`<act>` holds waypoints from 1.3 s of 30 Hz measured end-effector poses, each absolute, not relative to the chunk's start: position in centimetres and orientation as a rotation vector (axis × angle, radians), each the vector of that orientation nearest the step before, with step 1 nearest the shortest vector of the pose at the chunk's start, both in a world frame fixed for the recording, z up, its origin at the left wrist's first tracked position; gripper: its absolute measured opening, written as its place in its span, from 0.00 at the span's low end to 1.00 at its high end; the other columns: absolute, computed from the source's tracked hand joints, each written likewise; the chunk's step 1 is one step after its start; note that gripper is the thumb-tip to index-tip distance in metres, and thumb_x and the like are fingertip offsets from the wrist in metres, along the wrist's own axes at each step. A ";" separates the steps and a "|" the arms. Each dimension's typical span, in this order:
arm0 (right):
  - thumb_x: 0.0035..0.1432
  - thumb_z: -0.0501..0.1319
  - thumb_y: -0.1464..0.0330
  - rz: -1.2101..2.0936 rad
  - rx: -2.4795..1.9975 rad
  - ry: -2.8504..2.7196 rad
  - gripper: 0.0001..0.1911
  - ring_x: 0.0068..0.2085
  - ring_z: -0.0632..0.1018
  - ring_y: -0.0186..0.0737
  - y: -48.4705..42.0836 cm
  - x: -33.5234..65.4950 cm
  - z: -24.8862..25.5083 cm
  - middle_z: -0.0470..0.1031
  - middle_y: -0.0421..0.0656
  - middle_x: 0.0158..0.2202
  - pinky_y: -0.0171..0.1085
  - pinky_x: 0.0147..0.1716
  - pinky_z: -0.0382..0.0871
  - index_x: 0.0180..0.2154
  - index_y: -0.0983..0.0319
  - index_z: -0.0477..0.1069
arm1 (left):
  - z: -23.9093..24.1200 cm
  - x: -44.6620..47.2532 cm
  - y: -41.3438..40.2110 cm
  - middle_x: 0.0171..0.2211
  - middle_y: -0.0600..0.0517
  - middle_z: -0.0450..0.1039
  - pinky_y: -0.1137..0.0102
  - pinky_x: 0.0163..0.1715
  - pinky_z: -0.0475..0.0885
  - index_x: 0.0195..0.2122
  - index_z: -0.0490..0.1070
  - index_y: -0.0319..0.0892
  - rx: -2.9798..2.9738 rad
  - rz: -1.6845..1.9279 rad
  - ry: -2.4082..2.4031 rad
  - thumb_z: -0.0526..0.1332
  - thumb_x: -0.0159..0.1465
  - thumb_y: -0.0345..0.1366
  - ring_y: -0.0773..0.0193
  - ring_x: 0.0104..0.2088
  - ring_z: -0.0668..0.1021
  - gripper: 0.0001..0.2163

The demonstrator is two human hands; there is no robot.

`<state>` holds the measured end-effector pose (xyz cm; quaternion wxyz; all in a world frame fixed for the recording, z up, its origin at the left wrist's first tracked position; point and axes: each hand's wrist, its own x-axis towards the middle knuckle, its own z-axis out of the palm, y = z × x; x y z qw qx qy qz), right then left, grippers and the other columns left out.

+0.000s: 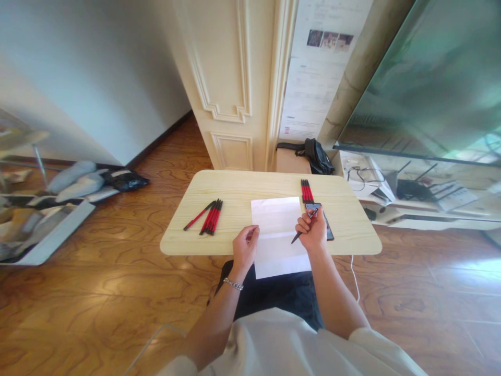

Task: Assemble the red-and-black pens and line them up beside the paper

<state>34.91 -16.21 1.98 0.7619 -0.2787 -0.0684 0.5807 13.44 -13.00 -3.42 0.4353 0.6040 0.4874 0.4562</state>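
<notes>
A sheet of white paper (274,214) lies on the small table, its near edge hanging over the front. My right hand (315,232) is closed around a dark pen (296,237), whose point slants down to the left over the paper. Partly hidden beneath that hand is a dark, flat, phone-like object (329,230). At the paper's left edge my left hand (246,245) has its fingers curled and pressed together; whatever they hold, if anything, cannot be made out. Several red-and-black pens (212,216) lie to the left, and another row of red-and-black pens (307,191) sits behind my right hand.
The light wooden table (180,230) has rounded corners. Behind it are a cream panelled door (230,104) and a black bag (318,156) on a box. A large screen (430,89) stands at right. On the left floor lie a white bin (58,235) and bags.
</notes>
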 end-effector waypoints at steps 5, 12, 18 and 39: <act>0.58 0.57 0.54 1.297 -0.608 -0.156 0.17 0.14 0.53 0.26 -16.4 35.1 2.2 0.54 0.32 0.16 0.28 0.10 0.45 0.26 0.60 0.65 | -3.4 13.7 -13.4 0.35 0.49 0.78 0.68 0.37 0.72 0.40 0.75 0.42 1.526 1.121 1.212 0.59 0.61 0.45 0.62 0.35 0.78 0.14; 0.56 0.56 0.48 1.247 -0.606 -0.101 0.22 0.14 0.53 0.25 -16.2 35.1 1.9 0.53 0.31 0.16 0.28 0.10 0.45 0.25 0.60 0.64 | -2.5 14.1 -14.0 0.35 0.49 0.78 0.69 0.35 0.72 0.41 0.75 0.42 1.525 1.092 1.181 0.59 0.62 0.45 0.62 0.34 0.78 0.13; 0.54 0.58 0.47 1.192 -0.616 -0.106 0.22 0.14 0.53 0.25 -15.4 35.2 2.0 0.53 0.31 0.16 0.27 0.10 0.45 0.26 0.59 0.64 | -2.4 14.0 -13.5 0.35 0.49 0.78 0.70 0.34 0.72 0.41 0.75 0.43 1.621 1.058 1.210 0.58 0.62 0.43 0.63 0.33 0.78 0.12; 0.56 0.54 0.45 1.041 -1.139 -0.317 0.27 0.19 0.69 0.31 -8.5 33.7 1.7 0.69 0.40 0.18 0.29 0.14 0.60 0.21 0.61 0.66 | -2.8 14.8 -7.0 0.57 0.49 0.66 0.56 0.53 0.62 0.54 0.66 0.46 2.503 0.569 1.420 0.57 0.63 0.39 0.50 0.56 0.64 0.18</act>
